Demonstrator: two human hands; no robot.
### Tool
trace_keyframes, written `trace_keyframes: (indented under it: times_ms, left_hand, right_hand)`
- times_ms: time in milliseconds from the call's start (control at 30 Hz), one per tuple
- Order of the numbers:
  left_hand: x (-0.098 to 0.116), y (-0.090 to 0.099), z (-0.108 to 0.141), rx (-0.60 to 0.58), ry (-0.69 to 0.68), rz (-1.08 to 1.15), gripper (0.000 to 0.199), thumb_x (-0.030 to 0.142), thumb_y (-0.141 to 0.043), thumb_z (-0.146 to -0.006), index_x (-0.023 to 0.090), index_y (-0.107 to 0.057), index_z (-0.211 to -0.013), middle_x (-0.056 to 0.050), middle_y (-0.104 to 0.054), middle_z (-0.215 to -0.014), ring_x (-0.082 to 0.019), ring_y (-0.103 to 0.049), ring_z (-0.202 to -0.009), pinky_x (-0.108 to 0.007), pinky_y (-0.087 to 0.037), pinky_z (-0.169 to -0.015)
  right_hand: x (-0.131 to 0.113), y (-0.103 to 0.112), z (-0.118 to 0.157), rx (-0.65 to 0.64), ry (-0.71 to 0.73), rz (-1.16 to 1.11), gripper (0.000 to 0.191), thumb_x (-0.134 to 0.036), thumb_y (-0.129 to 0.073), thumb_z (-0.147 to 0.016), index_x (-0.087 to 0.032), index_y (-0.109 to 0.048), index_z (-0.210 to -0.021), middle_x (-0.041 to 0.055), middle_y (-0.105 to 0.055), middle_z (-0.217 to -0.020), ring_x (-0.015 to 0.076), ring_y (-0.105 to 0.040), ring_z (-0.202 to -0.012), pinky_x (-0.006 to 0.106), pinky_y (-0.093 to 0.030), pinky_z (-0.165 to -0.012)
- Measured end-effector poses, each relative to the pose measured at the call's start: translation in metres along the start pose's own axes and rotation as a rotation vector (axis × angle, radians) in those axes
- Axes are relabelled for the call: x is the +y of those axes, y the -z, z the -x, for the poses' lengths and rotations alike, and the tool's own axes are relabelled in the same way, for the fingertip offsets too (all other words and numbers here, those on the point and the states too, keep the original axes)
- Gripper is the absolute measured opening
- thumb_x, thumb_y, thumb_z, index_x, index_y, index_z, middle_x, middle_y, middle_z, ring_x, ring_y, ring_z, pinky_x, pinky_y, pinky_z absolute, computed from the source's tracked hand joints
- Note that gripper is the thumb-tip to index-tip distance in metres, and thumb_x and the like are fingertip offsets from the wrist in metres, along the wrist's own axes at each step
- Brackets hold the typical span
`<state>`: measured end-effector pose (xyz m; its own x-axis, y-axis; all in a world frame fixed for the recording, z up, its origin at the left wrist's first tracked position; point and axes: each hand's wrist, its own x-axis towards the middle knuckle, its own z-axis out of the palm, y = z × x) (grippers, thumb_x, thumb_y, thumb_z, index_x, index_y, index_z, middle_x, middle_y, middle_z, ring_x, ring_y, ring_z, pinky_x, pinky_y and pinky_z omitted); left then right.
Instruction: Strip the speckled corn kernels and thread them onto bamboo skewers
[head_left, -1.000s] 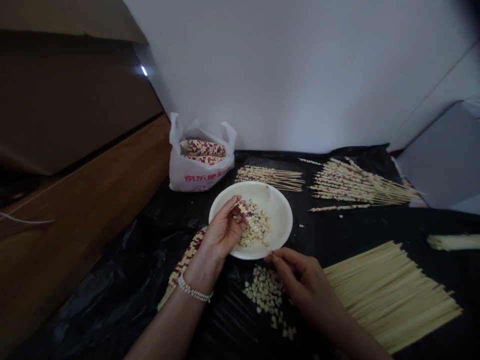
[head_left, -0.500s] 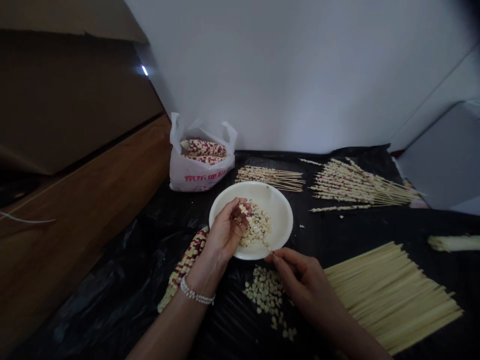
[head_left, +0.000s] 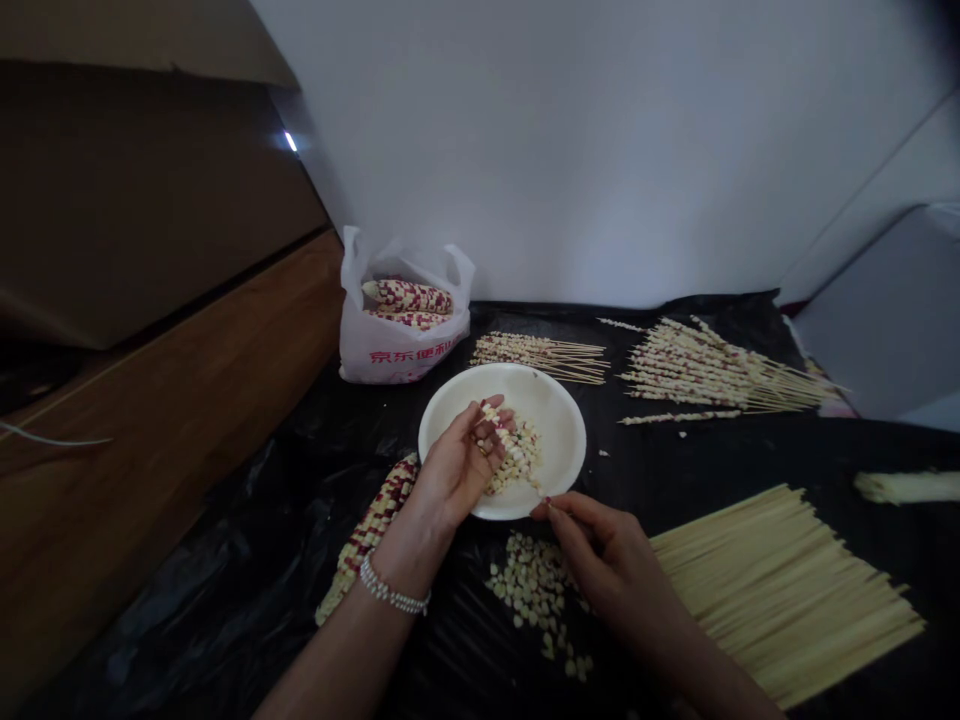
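Observation:
A thin skewer threaded with white and dark red corn kernels [head_left: 502, 433] slants over the white bowl [head_left: 564, 445]. My right hand [head_left: 592, 545] pinches its lower end at the near rim. Palm up above the bowl, my left hand [head_left: 459, 462] has its fingers curled around the upper end of that skewer; whether a loose kernel is also between its fingertips I cannot make out. Loose corn kernels [head_left: 526, 470] lie in the bowl, partly hidden by my left hand. A speckled ear of corn [head_left: 369, 530] rests beside my left forearm.
More loose kernels [head_left: 529, 585] lie on black plastic sheeting [head_left: 247, 540]. Bare sticks [head_left: 795, 590] are spread at right, near a pale cob [head_left: 907, 487]. Behind are a plastic bag [head_left: 397, 358] of corn ears and two groups of filled skewers [head_left: 690, 365], against a white wall [head_left: 562, 150].
My left hand has shifted slightly right and turned its palm further up, its fingers spreading a little along the skewer. The right hand has barely moved and keeps its pinch.

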<state>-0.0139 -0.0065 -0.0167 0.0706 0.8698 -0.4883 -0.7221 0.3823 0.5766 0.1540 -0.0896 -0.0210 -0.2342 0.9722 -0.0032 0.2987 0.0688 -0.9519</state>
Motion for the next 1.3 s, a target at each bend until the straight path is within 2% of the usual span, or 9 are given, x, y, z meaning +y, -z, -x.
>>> trace_keyframes:
  times_ms: [100, 200, 367, 567, 733, 800, 1033, 1167, 1300]
  left_hand:
    - [0.0005, 0.0012, -0.0013, 0.061, -0.014, 0.031, 0.041, -0.011, -0.044, -0.073, 0.012, -0.066, -0.099, -0.009, -0.07, -0.091, -0.013, -0.068, -0.082, -0.018, -0.055, -0.07]
    - [0.0, 0.0005, -0.0018, 0.109, -0.038, 0.002, 0.05, -0.018, -0.038, -0.066, 0.013, -0.065, -0.094, -0.009, -0.07, -0.092, -0.013, -0.068, -0.091, -0.017, -0.054, -0.077]
    - [-0.0024, -0.0047, -0.0002, 0.072, -0.037, 0.028, 0.037, -0.013, -0.04, -0.079, 0.014, -0.064, -0.087, -0.012, -0.072, -0.089, -0.016, -0.069, -0.091, -0.019, -0.055, -0.073]
    - [-0.0015, -0.003, 0.0, 0.045, -0.048, 0.027, 0.022, 0.005, -0.045, -0.092, 0.011, -0.066, -0.094, -0.009, -0.069, -0.08, -0.013, -0.068, -0.072, -0.019, -0.054, -0.06]
    - [0.0013, 0.0028, -0.001, -0.007, -0.08, 0.015, 0.023, 0.015, -0.055, -0.091, 0.013, -0.066, -0.111, 0.006, -0.047, -0.054, -0.003, -0.044, -0.04, -0.011, -0.036, -0.038]
    - [0.0026, 0.0034, -0.001, -0.018, -0.105, 0.021, 0.025, 0.011, -0.056, -0.09, 0.014, -0.065, -0.114, 0.007, -0.044, -0.054, -0.002, -0.041, -0.04, -0.01, -0.032, -0.037]
    - [0.0069, -0.0022, 0.0009, 0.082, -0.043, 0.056, 0.023, 0.008, -0.048, -0.093, 0.004, -0.065, -0.107, 0.0, -0.055, -0.061, -0.004, -0.05, -0.047, -0.012, -0.044, -0.044]
    - [0.006, -0.0047, 0.0029, 0.081, -0.102, 0.034, 0.027, 0.0, -0.044, -0.091, 0.006, -0.065, -0.108, -0.004, -0.065, -0.071, -0.004, -0.054, -0.05, -0.012, -0.049, -0.049]
    - [0.0061, -0.0033, 0.0007, 0.104, -0.138, 0.039, 0.021, 0.003, -0.048, -0.092, 0.007, -0.066, -0.101, -0.008, -0.071, -0.08, -0.006, -0.062, -0.058, -0.013, -0.053, -0.052]
  right_hand:
    - [-0.0006, -0.0008, -0.0002, 0.001, -0.006, 0.001, 0.033, -0.033, -0.046, -0.092, -0.015, -0.073, -0.09, 0.0044, -0.068, -0.067, 0.0159, -0.059, -0.059, 0.027, -0.041, -0.056]
    - [-0.0014, -0.0006, -0.0002, -0.004, -0.015, 0.002, 0.034, -0.034, -0.046, -0.093, -0.014, -0.073, -0.09, 0.0043, -0.067, -0.065, 0.0163, -0.059, -0.059, 0.028, -0.041, -0.056]
    - [-0.0026, 0.001, 0.0004, -0.007, -0.002, 0.013, 0.033, -0.033, -0.046, -0.093, -0.014, -0.073, -0.091, 0.0053, -0.07, -0.071, 0.0168, -0.062, -0.063, 0.028, -0.043, -0.06]
    - [-0.0024, -0.0002, -0.0004, -0.009, -0.002, 0.024, 0.033, -0.032, -0.046, -0.093, -0.014, -0.073, -0.09, 0.0041, -0.069, -0.067, 0.0154, -0.059, -0.057, 0.027, -0.04, -0.055]
    - [-0.0009, -0.0008, 0.0006, -0.016, 0.0, 0.02, 0.034, -0.033, -0.045, -0.093, -0.014, -0.074, -0.092, 0.0036, -0.068, -0.067, 0.0153, -0.058, -0.058, 0.027, -0.039, -0.054]
    - [-0.0003, -0.0008, 0.0011, -0.016, 0.007, 0.022, 0.034, -0.033, -0.046, -0.093, -0.014, -0.074, -0.091, 0.0034, -0.068, -0.067, 0.0151, -0.057, -0.058, 0.027, -0.039, -0.055]
    - [0.001, -0.0017, 0.0, -0.013, 0.0, 0.027, 0.036, -0.035, -0.046, -0.093, -0.014, -0.074, -0.09, 0.0021, -0.063, -0.061, 0.0133, -0.05, -0.053, 0.026, -0.035, -0.051]
    - [0.0011, -0.0016, 0.0009, -0.016, 0.001, 0.018, 0.036, -0.036, -0.045, -0.093, -0.014, -0.074, -0.09, 0.0032, -0.064, -0.063, 0.0139, -0.051, -0.054, 0.027, -0.036, -0.053]
    - [0.0009, -0.0011, 0.0024, -0.031, -0.009, 0.008, 0.036, -0.035, -0.045, -0.093, -0.014, -0.074, -0.091, 0.0032, -0.064, -0.063, 0.0143, -0.052, -0.055, 0.028, -0.037, -0.053]
